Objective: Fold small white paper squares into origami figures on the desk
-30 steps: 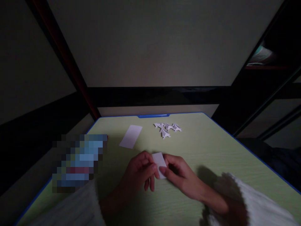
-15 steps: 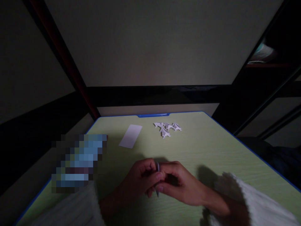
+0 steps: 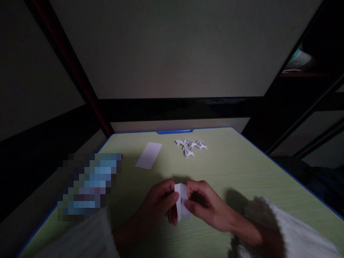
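Between my hands, just above the near part of the table, is a small white sheet of folded paper [image 3: 184, 193]. A crease runs lengthwise down it, and its two halves stand partly apart. My left hand [image 3: 161, 201] pinches the left half, thumb on the front and fingers behind. At the other side my right hand [image 3: 205, 204] grips the right half between thumb and bent fingers. Several small folded paper figures [image 3: 188, 152] lie in a cluster beyond my hands. A flat white paper strip [image 3: 149, 156] rests to their left.
The pale green table [image 3: 231, 165] has a blue edge and a blue handle piece [image 3: 175, 132] at its far side. On the left lies a pixelated, blurred item [image 3: 92, 182]. A large dark panel [image 3: 172, 53] rises behind the table.
The folded paper was closed and seen edge-on; now its halves are spread, showing the inner faces. My hands have moved slightly apart. The figures and strip lie as before.
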Demonstrator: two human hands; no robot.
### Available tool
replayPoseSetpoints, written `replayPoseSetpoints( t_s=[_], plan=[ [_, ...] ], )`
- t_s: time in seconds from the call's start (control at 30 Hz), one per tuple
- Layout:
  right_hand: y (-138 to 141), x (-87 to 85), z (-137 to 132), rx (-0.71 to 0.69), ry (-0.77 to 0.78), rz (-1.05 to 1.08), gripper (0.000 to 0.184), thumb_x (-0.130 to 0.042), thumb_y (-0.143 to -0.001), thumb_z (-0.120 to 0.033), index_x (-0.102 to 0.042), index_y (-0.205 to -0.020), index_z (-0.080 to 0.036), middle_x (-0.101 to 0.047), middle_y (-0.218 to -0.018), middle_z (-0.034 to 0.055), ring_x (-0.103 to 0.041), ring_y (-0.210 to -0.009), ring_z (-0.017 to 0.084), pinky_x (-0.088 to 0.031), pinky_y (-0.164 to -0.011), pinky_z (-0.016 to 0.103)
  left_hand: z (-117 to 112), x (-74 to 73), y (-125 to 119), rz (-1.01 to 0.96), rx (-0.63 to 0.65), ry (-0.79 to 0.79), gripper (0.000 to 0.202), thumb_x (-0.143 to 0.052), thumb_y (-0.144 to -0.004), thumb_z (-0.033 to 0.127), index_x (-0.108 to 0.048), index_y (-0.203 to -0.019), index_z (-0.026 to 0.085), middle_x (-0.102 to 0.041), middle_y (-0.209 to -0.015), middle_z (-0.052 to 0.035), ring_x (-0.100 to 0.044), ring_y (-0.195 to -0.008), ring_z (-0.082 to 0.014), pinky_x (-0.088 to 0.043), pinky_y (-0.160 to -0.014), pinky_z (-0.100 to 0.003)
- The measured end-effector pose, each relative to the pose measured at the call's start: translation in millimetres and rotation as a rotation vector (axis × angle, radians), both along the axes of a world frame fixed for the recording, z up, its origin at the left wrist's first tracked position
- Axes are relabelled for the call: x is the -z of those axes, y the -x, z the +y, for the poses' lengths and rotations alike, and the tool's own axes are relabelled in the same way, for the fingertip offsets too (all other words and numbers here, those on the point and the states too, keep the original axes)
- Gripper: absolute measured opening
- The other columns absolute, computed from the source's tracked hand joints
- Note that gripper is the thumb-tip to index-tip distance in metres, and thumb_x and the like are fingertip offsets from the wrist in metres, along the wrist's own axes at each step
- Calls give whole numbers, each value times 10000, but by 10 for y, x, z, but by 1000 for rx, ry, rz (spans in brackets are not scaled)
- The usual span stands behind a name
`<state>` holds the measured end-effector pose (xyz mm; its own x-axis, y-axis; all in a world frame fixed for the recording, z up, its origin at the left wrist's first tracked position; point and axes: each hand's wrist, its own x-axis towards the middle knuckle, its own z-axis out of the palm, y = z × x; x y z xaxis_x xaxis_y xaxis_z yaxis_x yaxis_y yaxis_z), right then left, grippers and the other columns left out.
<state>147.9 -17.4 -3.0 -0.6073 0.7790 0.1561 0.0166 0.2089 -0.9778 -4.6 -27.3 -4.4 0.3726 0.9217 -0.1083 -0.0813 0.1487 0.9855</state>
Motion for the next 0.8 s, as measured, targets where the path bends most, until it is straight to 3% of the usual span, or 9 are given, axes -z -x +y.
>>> replayPoseSetpoints(
  t_s=[0.07, 0.2, 0.37, 0.7, 0.8],
  plan=[
    [-1, 22, 24, 115, 44, -9, 170, -510, -719, -290, -465, -645, -145, -405, -542, -37, -389, -495, 75, -312, -436, 186, -16, -16, 5, 8, -24, -18, 250, -546, -655, 375, -465, -557, 160, -508, -403, 38, -447, -349, -71, -353, -379, -182],
    [14, 53, 84, 187, 184, 48, 273, -487, -725, -387, -428, -610, -147, -387, -519, -40, -359, -470, 68, -287, -433, 195, -23, -27, 13, 11, -82, -56, 237, -529, -670, 361, -465, -562, 160, -514, -407, 36, -457, -366, -78, -355, -395, -187],
    [30, 67, 113, 308, 203, 138, 330, -507, -704, -428, -375, -566, -159, -326, -485, -62, -302, -433, 50, -232, -403, 188, 10, -19, 12, 47, -172, -88, 243, -495, -704, 330, -412, -534, 176, -499, -363, 48, -433, -356, -73, -344, -407, -184],
    [37, 68, 132, 286, 195, 102, 312, -502, -717, -407, -376, -571, -161, -324, -463, -70, -311, -403, 46, -228, -376, 177, 119, 51, -3, 73, -241, -116, 201, -528, -662, 278, -422, -536, 163, -459, -435, 68, -445, -373, -61, -352, -356, -162],
    [34, 76, 129, 266, 213, 113, 318, -504, -709, -424, -385, -579, -159, -322, -464, -70, -310, -406, 48, -225, -382, 181, 110, 51, -2, 74, -184, -98, 180, -543, -643, 291, -479, -559, 144, -483, -456, 51, -472, -396, -75, -374, -362, -174]
  ],
)
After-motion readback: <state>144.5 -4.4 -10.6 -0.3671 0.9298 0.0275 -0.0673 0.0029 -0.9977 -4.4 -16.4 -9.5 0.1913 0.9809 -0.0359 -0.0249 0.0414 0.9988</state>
